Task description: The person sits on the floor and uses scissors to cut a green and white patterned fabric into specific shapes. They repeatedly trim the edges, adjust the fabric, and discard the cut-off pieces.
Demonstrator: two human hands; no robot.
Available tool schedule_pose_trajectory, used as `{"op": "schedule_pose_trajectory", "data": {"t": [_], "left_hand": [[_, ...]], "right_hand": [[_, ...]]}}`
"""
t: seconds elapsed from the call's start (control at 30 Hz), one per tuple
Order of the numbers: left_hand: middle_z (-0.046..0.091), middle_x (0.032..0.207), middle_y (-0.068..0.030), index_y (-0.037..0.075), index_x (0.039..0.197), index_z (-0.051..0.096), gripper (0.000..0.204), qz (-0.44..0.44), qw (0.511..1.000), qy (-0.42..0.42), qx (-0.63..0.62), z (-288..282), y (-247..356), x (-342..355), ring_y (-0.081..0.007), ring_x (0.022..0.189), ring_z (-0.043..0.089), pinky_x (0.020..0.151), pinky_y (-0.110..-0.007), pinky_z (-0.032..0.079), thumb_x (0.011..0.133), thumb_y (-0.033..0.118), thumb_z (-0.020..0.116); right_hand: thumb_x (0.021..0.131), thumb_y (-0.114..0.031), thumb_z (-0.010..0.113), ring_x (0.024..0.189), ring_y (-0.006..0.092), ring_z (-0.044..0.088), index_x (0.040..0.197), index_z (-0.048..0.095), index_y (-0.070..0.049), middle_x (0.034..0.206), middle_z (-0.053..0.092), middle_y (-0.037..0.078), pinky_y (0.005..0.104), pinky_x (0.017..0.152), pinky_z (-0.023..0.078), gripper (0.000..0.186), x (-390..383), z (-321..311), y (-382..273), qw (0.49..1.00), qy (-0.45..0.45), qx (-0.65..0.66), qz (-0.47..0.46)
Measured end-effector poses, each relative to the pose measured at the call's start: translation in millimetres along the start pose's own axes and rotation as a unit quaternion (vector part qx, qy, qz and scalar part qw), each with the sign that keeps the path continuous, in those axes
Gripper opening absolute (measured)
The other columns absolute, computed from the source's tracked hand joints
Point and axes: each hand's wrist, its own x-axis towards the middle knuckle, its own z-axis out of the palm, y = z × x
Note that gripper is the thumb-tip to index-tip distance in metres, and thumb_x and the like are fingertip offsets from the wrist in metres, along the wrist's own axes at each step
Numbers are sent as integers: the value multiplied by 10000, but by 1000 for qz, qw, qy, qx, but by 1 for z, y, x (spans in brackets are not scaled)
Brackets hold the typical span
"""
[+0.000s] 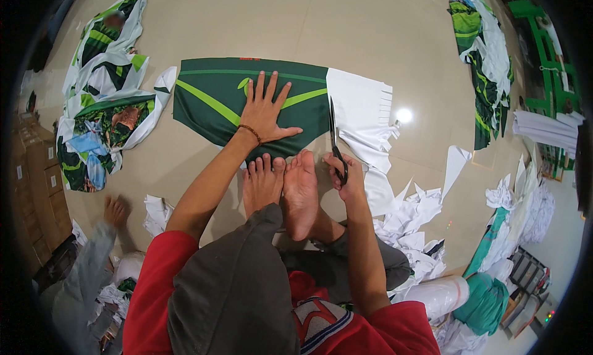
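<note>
A dark green printed fabric panel with light green stripes lies flat on the tiled floor, with a white unprinted margin on its right. My left hand presses flat on the green panel, fingers spread; a bead bracelet is on the wrist. My right hand grips black scissors, whose blades point away along the line between green and white. My bare feet rest at the panel's near edge.
White offcuts pile on the floor to my right. Heaps of green printed fabric lie far left and far right. Another person's foot shows at lower left. Cardboard boxes and a green rack line the sides.
</note>
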Motion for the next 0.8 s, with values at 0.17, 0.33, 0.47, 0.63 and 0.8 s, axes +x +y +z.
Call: {"op": "schedule_pose_trajectory", "data": {"t": [0.17, 0.33, 0.47, 0.63, 0.8], "left_hand": [[162, 1680, -259, 129, 1614, 320, 1215, -1, 1000, -8, -3, -3, 1, 1, -514, 1543, 85, 1210, -679, 84, 713, 896, 596], [174, 1674, -265, 132, 1607, 340, 1206, 1, 1000, -2, 2, -2, 0, 1, -515, 1541, 97, 1206, -682, 99, 711, 899, 591], [169, 1676, -265, 128, 1610, 334, 1208, 1, 1000, 0, 7, -2, -1, -1, -515, 1540, 98, 1205, -686, 100, 714, 898, 590], [159, 1677, -267, 119, 1614, 317, 1211, 14, 1000, 13, 0, 2, -1, 0, -520, 1539, 96, 1203, -687, 107, 725, 896, 581], [148, 1679, -264, 120, 1622, 290, 1218, 6, 1000, -4, 8, -1, -2, -3, -518, 1540, 85, 1200, -695, 129, 726, 889, 591]], "right_hand": [[817, -130, 850, 390, 54, 434, 1028, 674, -35, 622, 565, -16, 218, 344, 262, 291, 11, 6, 1, 998, 27, -56, -7], [813, -137, 856, 390, 56, 424, 1017, 670, -39, 617, 561, -20, 217, 350, 256, 293, 13, 9, -2, 999, 13, -24, -18], [822, -157, 829, 410, 62, 428, 1026, 673, -17, 612, 547, -25, 230, 371, 249, 294, 21, 16, -21, 999, -20, -29, -21], [792, -168, 866, 414, 61, 426, 1007, 673, -28, 646, 564, -19, 233, 373, 249, 321, 35, 16, -16, 998, 11, -62, -28], [790, -164, 878, 405, 61, 426, 973, 678, -46, 640, 558, -21, 231, 368, 250, 296, 29, 24, -26, 999, 17, -48, -10]]}}
